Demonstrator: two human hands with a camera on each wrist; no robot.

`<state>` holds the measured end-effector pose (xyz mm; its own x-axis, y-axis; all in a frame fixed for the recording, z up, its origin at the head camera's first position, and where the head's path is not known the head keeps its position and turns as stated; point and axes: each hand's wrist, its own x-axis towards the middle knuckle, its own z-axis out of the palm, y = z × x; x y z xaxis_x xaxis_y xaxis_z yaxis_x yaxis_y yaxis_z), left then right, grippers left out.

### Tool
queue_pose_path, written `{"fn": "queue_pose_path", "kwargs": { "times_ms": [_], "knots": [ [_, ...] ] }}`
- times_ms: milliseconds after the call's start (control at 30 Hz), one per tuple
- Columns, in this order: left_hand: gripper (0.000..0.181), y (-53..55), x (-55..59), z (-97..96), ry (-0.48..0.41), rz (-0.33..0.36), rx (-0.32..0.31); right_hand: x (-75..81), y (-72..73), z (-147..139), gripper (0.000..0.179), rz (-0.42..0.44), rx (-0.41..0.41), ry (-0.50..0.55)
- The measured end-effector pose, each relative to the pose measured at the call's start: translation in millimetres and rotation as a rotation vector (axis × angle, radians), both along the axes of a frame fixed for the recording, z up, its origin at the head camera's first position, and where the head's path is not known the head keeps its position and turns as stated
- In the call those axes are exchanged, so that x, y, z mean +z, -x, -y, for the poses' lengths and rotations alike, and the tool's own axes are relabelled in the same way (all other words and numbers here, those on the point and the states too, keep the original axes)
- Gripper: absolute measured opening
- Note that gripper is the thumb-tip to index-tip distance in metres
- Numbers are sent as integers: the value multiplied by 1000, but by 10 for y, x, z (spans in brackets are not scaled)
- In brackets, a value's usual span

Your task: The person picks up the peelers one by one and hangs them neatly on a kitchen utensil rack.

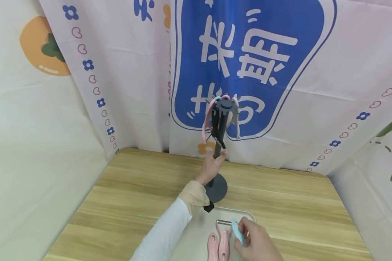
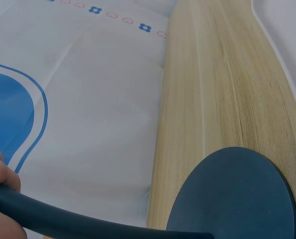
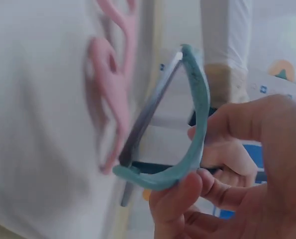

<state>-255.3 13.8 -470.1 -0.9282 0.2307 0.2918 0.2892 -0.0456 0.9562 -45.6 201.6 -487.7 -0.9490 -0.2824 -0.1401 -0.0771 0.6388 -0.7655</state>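
A light blue peeler (image 1: pixel 237 232) is pinched between the thumb and fingers of the right hand (image 1: pixel 258 241), over the pale tray (image 1: pixel 193 235) and just beside two pink tools (image 1: pixel 224 243). Its smooth, curved frame is spanned by a straight, silvery metal blade; its handle is mostly hidden. A dark stand (image 1: pixel 217 192), hung with utensils (image 1: pixel 207 121), is gripped round its pole by the left hand (image 1: pixel 210 168).

In the head view the white-sleeved left arm (image 1: pixel 163 232) stretches diagonally from the bottom edge to just below the centre, its wrist (image 1: pixel 194 197) wrapped in beige and the left hand (image 1: pixel 210 167) curled in a grip. The right hand (image 1: pixel 256 240) enters at the bottom, right of centre, thumb and bent fingers pinching.
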Motion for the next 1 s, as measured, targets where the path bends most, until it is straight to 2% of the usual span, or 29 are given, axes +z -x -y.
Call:
{"fn": "queue_pose_path", "kwargs": {
  "times_ms": [333, 500, 667, 833, 1000],
  "knots": [
    [61, -6, 19, 9, 9, 8, -5, 361, 147, -56, 30, -132, -111, 57],
    [61, -9, 17, 7, 4, 2, -4, 495, 251, -95, 33, -328, -109, 116],
    [61, -9, 8, 5, -7, 4, -3, 657, 433, -127, 31, -516, -69, 146],
    [61, -8, 11, 5, -3, 15, 0, 876, 627, -146, 29, -651, -68, 200],
    [60, -11, 14, 4, -5, 21, -3, 1096, 768, -158, 30, -734, -95, 267]
  ]
}}
